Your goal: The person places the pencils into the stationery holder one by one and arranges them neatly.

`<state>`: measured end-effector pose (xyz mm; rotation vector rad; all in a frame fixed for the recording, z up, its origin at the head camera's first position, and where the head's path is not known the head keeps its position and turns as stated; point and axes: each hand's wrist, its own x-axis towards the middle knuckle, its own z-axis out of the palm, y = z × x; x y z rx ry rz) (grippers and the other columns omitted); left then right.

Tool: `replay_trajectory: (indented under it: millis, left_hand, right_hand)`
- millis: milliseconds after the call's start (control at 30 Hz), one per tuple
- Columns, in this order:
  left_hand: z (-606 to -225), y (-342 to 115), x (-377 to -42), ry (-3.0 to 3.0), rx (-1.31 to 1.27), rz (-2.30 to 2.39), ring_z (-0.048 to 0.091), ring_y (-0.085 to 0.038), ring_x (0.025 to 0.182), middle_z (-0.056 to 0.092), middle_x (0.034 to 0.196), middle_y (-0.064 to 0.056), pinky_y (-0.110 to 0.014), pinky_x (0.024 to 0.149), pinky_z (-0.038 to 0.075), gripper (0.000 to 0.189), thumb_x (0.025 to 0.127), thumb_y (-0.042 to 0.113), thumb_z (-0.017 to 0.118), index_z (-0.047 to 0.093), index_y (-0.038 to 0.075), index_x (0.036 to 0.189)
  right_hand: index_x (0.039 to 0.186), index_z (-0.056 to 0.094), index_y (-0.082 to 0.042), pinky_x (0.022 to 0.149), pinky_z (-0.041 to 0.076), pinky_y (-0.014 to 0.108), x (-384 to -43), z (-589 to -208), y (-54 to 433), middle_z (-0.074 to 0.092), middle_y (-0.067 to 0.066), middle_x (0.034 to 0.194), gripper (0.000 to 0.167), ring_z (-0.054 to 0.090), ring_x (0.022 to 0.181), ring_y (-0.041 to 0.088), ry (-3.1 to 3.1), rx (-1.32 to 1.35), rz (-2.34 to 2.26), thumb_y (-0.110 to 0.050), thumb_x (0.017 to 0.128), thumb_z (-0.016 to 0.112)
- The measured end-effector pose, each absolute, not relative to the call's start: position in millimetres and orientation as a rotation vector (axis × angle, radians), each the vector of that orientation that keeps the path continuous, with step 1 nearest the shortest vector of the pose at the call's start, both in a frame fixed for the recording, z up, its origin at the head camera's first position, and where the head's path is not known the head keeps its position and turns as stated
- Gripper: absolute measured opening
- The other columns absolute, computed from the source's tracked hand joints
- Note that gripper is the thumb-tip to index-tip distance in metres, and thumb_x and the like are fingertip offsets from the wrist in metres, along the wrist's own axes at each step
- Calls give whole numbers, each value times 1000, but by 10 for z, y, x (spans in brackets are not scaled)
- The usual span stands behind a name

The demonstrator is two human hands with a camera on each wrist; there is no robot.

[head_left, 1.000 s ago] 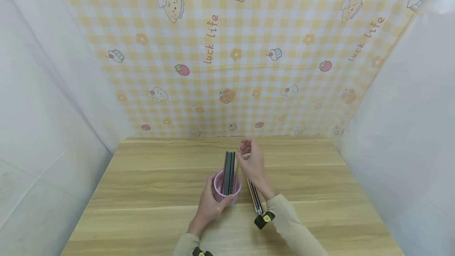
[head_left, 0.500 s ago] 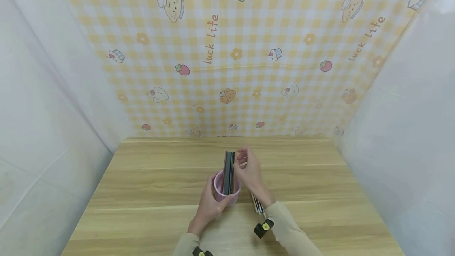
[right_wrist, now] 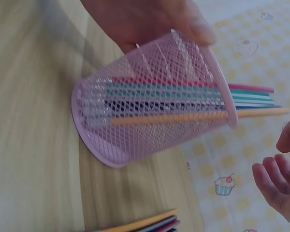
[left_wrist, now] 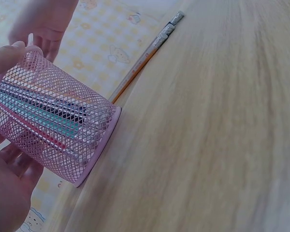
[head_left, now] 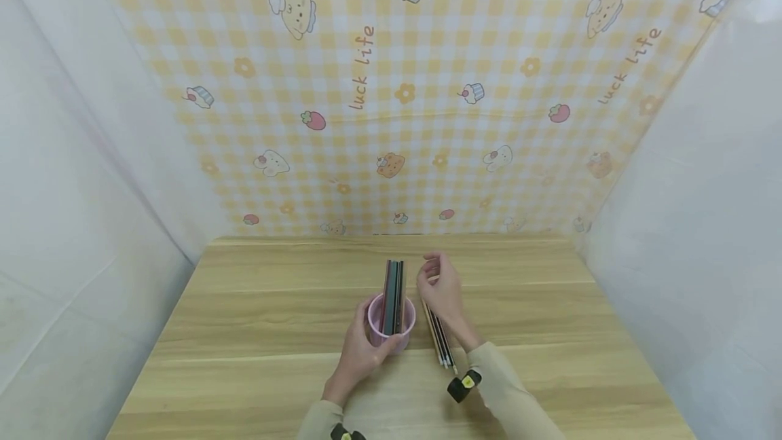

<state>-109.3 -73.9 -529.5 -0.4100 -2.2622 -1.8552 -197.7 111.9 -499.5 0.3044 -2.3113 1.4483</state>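
A yellow-and-white checked cloth with printed cartoon animals (head_left: 415, 178) hangs at the back, in the upper part of the head view; below it is a pale brown table top with wood grain (head_left: 275, 318).

In the lower middle, the left hand (head_left: 360, 352) has its fingers and thumb bent round a light pink, round mesh cup (right_wrist: 140, 140), with the thumb at the rim. To the right of the cup, the right hand (head_left: 441, 287) is in the air. Its fingers are loosely bent, the thumb is apart from them, and I see nothing between.

Long, thin coloured pencils (head_left: 394, 284), among them red, green and orange, lean inside the cup and stand out above its rim. A second, loose bundle of slim orange and dark pencils (head_left: 441, 341) lies on the table, just right of the cup.

The step in hand seems to be filling the cup, not yet finished. The next move probably calls for the right hand to pinch one loose pencil, while the left hand keeps the cup steady.
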Motion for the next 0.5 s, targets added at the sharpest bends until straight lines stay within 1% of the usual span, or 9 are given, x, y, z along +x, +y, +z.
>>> replay_trajectory:
  millis: [267, 367, 500]
  left_hand:
    - [-5321, -744, -1101, -2262, -414, -1874, 58, -38, 126, 57, 140, -23, -53, 109, 49, 83, 77, 9, 86, 41, -7, 146]
    - [-5322, -744, -1099, -2261, -415, -1870, 59, -38, 125, 57, 140, -23, -52, 108, 49, 83, 77, 10, 86, 42, -7, 145]
    - [-5307, -741, -1095, -2263, -427, -1870, 59, -38, 124, 57, 139, -23, -53, 108, 49, 83, 77, 11, 86, 41, -7, 145]
  right_hand:
    - [113, 59, 6, 62, 59, 22, -2122, -5078, 1278, 67, 18, 90, 30, 67, 77, 29, -2333, 284, 1400, 9, 83, 60]
    - [114, 58, 8, 63, 61, 26, -2174, -5119, 1323, 67, 20, 90, 30, 68, 77, 30, -2374, 254, 1378, 8, 83, 59]
    - [116, 59, 7, 69, 62, 33, -2234, -5190, 1374, 68, 18, 91, 34, 68, 78, 29, -2450, 165, 1349, 6, 83, 61]
